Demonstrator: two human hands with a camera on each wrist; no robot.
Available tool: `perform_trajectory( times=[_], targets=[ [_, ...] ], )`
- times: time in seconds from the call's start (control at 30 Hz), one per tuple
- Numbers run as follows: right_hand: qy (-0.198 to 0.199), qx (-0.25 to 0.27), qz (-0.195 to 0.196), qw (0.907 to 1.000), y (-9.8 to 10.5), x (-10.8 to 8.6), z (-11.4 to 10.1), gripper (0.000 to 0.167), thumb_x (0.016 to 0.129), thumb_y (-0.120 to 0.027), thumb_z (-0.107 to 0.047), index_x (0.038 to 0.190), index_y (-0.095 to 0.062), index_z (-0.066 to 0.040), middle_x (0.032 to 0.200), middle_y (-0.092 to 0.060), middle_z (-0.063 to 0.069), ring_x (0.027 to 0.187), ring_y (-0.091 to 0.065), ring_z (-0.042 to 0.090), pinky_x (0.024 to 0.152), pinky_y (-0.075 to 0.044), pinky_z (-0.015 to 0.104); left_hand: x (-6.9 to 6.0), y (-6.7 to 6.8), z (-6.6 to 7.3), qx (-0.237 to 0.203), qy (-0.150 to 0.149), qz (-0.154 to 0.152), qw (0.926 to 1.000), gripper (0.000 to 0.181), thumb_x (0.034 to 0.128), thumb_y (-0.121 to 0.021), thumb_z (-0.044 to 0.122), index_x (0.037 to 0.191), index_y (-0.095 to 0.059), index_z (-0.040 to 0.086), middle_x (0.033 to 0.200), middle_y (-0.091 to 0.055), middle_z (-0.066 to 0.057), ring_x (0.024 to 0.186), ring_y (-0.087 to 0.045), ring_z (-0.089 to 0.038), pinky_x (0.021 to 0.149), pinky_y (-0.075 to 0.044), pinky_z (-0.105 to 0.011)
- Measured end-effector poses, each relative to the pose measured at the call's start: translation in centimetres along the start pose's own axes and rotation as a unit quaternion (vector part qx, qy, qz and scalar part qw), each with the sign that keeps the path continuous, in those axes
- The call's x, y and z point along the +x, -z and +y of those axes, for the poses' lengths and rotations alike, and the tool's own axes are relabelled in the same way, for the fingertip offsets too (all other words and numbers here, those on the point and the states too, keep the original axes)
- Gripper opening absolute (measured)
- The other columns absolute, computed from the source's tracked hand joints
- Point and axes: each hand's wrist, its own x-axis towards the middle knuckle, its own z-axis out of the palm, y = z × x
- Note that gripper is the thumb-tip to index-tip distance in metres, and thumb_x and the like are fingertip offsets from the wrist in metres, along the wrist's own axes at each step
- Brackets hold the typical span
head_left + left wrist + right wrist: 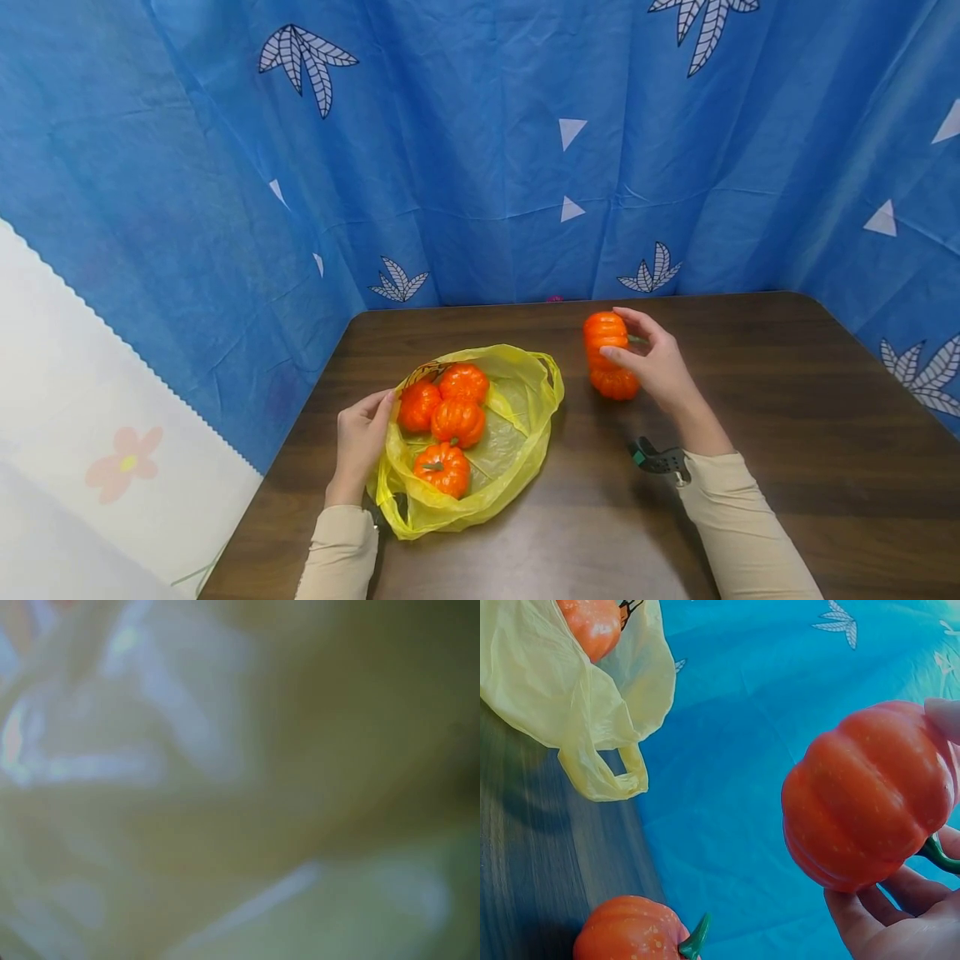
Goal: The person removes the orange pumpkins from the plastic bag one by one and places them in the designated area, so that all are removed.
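Observation:
A yellow plastic bag (517, 467) lies with its mouth wide on the table, several small orange pumpkins (458, 421) inside it. My left hand (362, 437) pinches the bag's left rim. To the right of the bag, my right hand (660, 367) holds an orange pumpkin (604, 335) between thumb and fingers, its green stem toward the palm. Another pumpkin (615, 384) is on the table just below the held one. In the right wrist view the held pumpkin (866, 799) is raised, apart from the other pumpkin (630, 930). Blurred yellow plastic (225, 847) fills the left wrist view.
The dark wooden table (810, 400) has a blue curtain (495, 167) with leaf patterns behind it. At the left hangs a white cloth (67, 417) with a flower print. A bag handle (634, 776) sticks out toward the right hand's side.

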Motion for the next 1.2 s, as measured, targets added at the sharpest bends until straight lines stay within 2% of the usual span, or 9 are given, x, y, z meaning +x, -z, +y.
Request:
perform_trajectory(
  times=[0.2,0.4,0.63,0.9,1.2],
  targets=[
    [-0.013,-0.004,0.003,0.9999,0.2,0.1,0.3,0.066,0.095,-0.069,-0.032,0.152,-0.040,-0.014,0.148,-0.044,0.017,0.122,-0.051,0.038,0.081,-0.055,0.016,0.0,0.0,0.0,-0.002,0.001,-0.004,1.0000,0.018,0.0951,-0.069,0.013,0.103,-0.078,0.001,0.101,-0.078,-0.014,0.088,-0.072,-0.017,0.076,-0.051,-0.004],
    [-0.019,0.004,0.014,0.9997,0.4,0.1,0.1,0.068,0.094,-0.070,-0.031,0.152,-0.040,-0.012,0.146,-0.044,0.018,0.118,-0.054,0.035,0.082,-0.057,0.020,0.0,0.1,0.1,-0.004,0.013,-0.009,0.9999,0.019,0.0959,-0.068,0.015,0.105,-0.078,0.001,0.103,-0.077,-0.014,0.093,-0.072,-0.024,0.077,-0.050,-0.003],
    [-0.036,-0.007,0.027,0.9990,0.8,0.1,0.1,0.071,0.093,-0.071,-0.035,0.153,-0.039,-0.013,0.148,-0.043,0.020,0.120,-0.052,0.034,0.080,-0.056,0.017,0.1,0.2,0.0,-0.001,0.028,-0.013,0.9995,0.022,0.0964,-0.068,0.019,0.107,-0.078,0.002,0.104,-0.077,-0.014,0.095,-0.071,-0.027,0.077,-0.048,-0.002],
    [-0.045,-0.010,0.031,0.9985,1.1,0.3,0.2,0.076,0.093,-0.072,-0.035,0.154,-0.034,-0.011,0.150,-0.039,0.021,0.123,-0.050,0.038,0.078,-0.055,0.014,0.1,0.2,0.0,-0.002,0.023,-0.012,0.9997,0.022,0.0965,-0.068,0.020,0.106,-0.077,0.002,0.104,-0.077,-0.014,0.094,-0.072,-0.027,0.077,-0.049,-0.002],
    [-0.050,-0.005,0.039,0.9980,1.4,0.4,0.7,0.074,0.094,-0.071,-0.034,0.153,-0.036,-0.009,0.149,-0.039,0.020,0.115,-0.054,0.029,0.079,-0.057,0.017,0.1,0.2,0.0,-0.005,0.026,-0.014,0.9995,0.022,0.0967,-0.068,0.019,0.107,-0.077,0.002,0.104,-0.077,-0.015,0.095,-0.071,-0.027,0.076,-0.050,-0.003]
  ],
)
